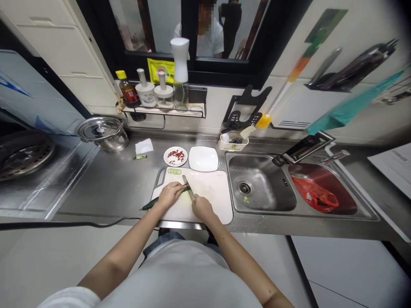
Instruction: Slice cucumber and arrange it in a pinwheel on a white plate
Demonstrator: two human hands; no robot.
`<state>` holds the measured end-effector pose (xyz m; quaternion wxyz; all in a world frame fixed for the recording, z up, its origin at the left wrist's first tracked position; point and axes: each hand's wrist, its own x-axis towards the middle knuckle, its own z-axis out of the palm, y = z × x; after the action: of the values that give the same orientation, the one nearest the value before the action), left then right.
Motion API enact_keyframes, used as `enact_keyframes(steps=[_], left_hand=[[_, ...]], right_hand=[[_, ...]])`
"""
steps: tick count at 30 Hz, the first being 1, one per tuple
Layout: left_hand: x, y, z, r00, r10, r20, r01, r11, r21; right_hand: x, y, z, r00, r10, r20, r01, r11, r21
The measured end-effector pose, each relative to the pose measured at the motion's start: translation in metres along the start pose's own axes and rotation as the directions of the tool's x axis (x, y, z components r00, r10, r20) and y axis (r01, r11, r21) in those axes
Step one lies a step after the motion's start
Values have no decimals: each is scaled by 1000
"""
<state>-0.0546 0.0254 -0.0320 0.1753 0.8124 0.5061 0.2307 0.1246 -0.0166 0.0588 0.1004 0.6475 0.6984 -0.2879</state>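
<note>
On a white cutting board (215, 196) lies a dark green cucumber (149, 204), held down by my left hand (171, 193), whose fingers curl over it. My right hand (203, 208) is wrapped round the handle of a kitchen knife (189, 188). The blade points away from me and lies at the cucumber's right end, close to my left fingertips. Several pale cucumber slices (174, 171) lie in a row at the board's top left. Behind the board are a round plate of chopped red pieces (175, 156) and a white square plate (203, 159).
A lidded steel pot (107, 134) and a paper towel (144, 146) stand to the left. On the right is a double sink (263, 184) with a faucet (302, 147) and a red plastic bag (316, 196). A seasoning rack (167, 110) hangs on the wall.
</note>
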Motion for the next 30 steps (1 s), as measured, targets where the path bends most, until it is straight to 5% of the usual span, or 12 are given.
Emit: enact_keyframes(steps=[30], left_hand=[[0, 1, 1, 1000, -2, -2, 2, 1000, -27]], right_hand=[[-8, 8, 15, 1000, 9, 20, -9, 1000, -10]])
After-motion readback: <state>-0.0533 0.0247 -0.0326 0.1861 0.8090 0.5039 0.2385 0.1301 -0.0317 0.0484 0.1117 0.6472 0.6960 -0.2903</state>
